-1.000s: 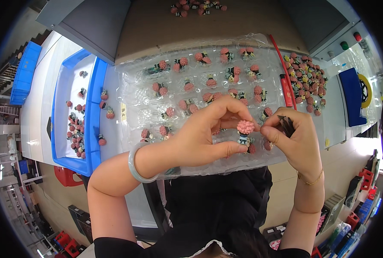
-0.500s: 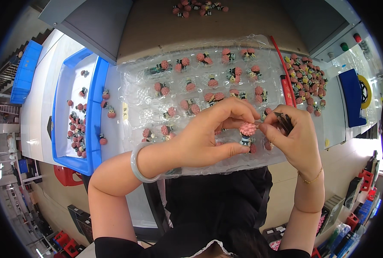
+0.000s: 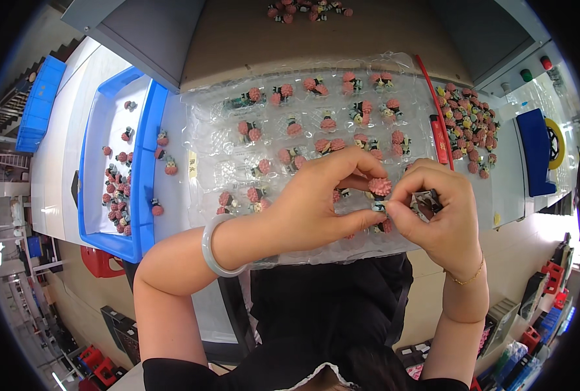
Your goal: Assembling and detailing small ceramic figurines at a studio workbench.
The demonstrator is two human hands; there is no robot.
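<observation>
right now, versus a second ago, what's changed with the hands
The right hand shifted slightly left, its thumb now beside the lower body of the pink-topped figurine, not its top. Nothing was let go: the left hand still holds the figurine, the right its dark item. The blue tray stayed put.

You are in a workshop, judging by the blue bin [image 3: 145, 156], clear tray [image 3: 217, 138] and heap of small figures [image 3: 466, 124]

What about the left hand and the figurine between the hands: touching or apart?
Touching: the head view shows the left hand gripping the figurine between thumb and fingers.
</observation>
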